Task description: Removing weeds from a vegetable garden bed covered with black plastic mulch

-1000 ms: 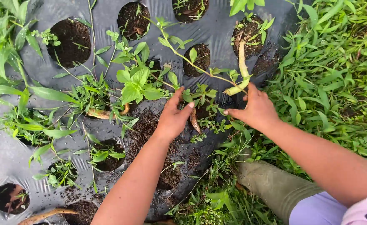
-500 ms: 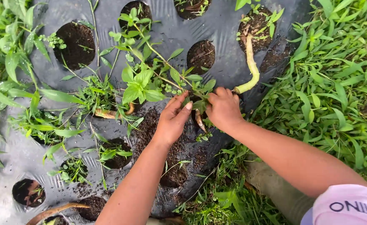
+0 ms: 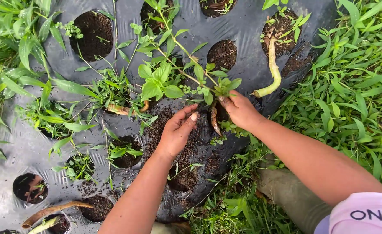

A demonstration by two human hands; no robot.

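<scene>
Black mulch sheet [image 3: 243, 34] with soil holes, grass alongside.
Right hand [image 3: 239, 110] pinching weed stem [image 3: 199, 80]; left hand [image 3: 178, 130] spread loosely on loose soil [image 3: 156, 125] beside it.

Two bare hands show: the left hand [image 3: 175, 132] and the right hand [image 3: 239, 109]. One black plastic ground sheet [image 3: 243, 30] lies there. About eleven round soil holes [image 3: 96, 28] show. One pale green bent stem [image 3: 272, 69] sticks up.

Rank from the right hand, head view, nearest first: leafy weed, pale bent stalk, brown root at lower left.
1. leafy weed: at the right hand, fingertips on its stem.
2. pale bent stalk: just up-right.
3. brown root: far lower left on the black mulch sheet.
</scene>
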